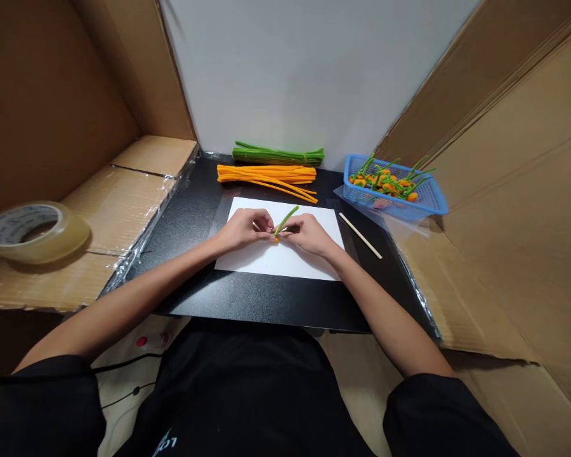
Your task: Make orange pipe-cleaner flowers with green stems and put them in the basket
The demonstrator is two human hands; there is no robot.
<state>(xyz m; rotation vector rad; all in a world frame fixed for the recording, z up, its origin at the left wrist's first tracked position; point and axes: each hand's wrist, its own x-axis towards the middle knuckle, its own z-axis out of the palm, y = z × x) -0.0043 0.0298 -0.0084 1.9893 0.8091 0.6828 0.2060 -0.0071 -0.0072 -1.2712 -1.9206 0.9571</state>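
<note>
Both my hands meet over a white sheet of paper (247,261) on the black tabletop. Between their fingertips is a green pipe cleaner (287,219), slanting up to the right, with a small orange piece (276,239) at its lower end. My left hand (248,227) pinches this piece from the left, thumb and index finger closed at its base. From the right, my right hand (309,233) pinches at the same spot. The fingers hide most of the orange part. A pale wooden stick (360,235) lies right of the paper.
Behind the paper lie bundles of orange pipe cleaners (266,174) and green pipe cleaners (278,154). A blue basket (428,203) at the back right holds several orange-and-green pieces. A tape roll (71,231) rests on cardboard at left. Cardboard walls (518,190) flank the table.
</note>
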